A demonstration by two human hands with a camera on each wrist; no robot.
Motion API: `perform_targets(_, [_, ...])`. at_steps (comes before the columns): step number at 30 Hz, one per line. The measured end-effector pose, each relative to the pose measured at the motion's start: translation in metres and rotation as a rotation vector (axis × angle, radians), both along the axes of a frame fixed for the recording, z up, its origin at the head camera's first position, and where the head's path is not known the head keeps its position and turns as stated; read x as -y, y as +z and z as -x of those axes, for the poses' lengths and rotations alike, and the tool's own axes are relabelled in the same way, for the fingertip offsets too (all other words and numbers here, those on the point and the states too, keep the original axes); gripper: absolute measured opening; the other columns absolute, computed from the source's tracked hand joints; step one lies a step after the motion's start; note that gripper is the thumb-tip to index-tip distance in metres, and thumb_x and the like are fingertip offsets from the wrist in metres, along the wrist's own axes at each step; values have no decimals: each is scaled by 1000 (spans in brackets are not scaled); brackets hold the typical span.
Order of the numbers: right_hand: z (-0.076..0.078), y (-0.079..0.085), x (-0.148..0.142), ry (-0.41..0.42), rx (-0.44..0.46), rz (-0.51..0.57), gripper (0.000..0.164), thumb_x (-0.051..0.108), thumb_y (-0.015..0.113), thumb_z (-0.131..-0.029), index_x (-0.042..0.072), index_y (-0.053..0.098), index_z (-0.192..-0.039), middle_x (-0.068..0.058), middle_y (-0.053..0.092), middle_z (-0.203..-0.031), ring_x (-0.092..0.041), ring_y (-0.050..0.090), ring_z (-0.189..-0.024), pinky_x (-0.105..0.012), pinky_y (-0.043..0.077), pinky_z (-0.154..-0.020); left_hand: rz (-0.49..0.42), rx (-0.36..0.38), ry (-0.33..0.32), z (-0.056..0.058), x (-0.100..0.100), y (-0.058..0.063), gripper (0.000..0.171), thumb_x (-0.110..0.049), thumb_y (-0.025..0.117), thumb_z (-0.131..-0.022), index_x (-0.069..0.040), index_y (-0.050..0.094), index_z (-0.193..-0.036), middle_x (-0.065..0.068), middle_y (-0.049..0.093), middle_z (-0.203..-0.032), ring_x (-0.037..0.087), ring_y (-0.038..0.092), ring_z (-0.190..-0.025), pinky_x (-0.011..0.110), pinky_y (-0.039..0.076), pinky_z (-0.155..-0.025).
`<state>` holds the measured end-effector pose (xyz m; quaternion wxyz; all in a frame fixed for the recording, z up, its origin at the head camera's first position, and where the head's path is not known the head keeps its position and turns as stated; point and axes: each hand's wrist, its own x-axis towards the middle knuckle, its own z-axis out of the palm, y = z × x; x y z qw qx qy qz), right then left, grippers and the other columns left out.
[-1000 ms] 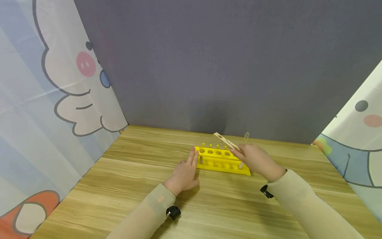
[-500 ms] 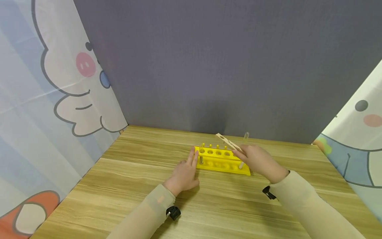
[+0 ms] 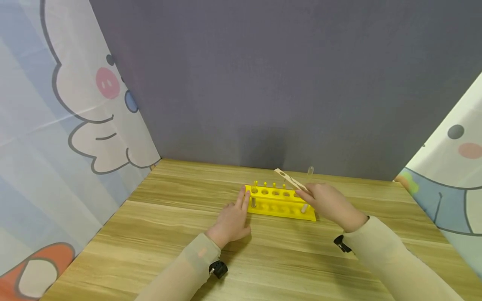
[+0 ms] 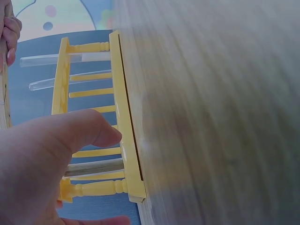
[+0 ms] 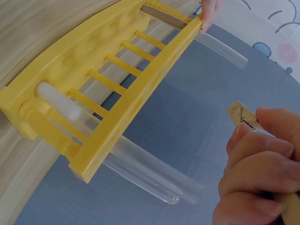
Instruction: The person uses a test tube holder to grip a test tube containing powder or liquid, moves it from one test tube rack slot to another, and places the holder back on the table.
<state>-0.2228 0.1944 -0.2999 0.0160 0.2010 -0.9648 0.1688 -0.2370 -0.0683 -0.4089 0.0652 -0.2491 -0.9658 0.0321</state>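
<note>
A yellow test tube rack (image 3: 278, 212) stands on the table. My left hand (image 3: 230, 221) rests its straight fingers on the rack's left end, beside a test tube with greyish contents (image 5: 220, 49). At the right end stands a test tube with white contents (image 5: 61, 101). Next to it, a clear test tube (image 5: 164, 191) sits with its rounded end up, seemingly over a peg. My right hand (image 3: 333, 205) grips a wooden test tube holder (image 3: 288, 178) above the rack's right part. The holder's tip points to the far left, apart from the tubes.
The wood-grain table (image 3: 169, 217) runs back to a dark grey panel (image 3: 263, 83). Curtains with cartoon prints (image 3: 34, 146) hang at both sides. Several yellow pegs (image 5: 129, 65) line the rack's back.
My right hand has shifted slightly to the right with the test tube holder. The left hand and the rack have stayed in place.
</note>
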Motion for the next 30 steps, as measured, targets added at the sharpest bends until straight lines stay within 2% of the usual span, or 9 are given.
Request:
perform_targets(4, [-1, -1, -2, -2, -6, 0, 29, 26, 48, -97, 4, 64, -88, 2, 48, -59, -11, 34, -46, -27, 33, -45, 12, 6, 3, -1, 0, 1, 101, -41, 61, -76, 4, 7, -147, 26, 4, -152, 25, 59, -77, 41, 48, -88])
perform_targets(12, [-3, 1, -5, -18, -32, -13, 29, 26, 49, -96, 9, 57, -74, 1, 42, -55, -11, 32, -46, -27, 31, -45, -3, -13, -5, 0, 0, 1, 99, -39, 61, -76, 4, 8, -147, 26, 5, -152, 26, 59, -76, 42, 47, -89])
perform_targets(17, [-3, 1, -8, -26, -29, -7, 31, 28, 48, -97, 10, 56, -73, 1, 40, -55, -11, 32, -46, -27, 31, -45, -26, -13, -12, 1, 1, 1, 98, -38, 62, -76, 4, 9, -147, 26, 5, -152, 27, 58, -75, 43, 48, -88])
perform_targets(30, [-5, 4, -14, -29, -35, -5, 32, 29, 48, -97, 12, 53, -71, 1, 40, -54, -11, 30, -45, -26, 30, -44, -14, -25, -18, 1, 1, 1, 101, -42, 64, -76, 5, 9, -147, 27, 6, -151, 24, 57, -71, 41, 49, -85])
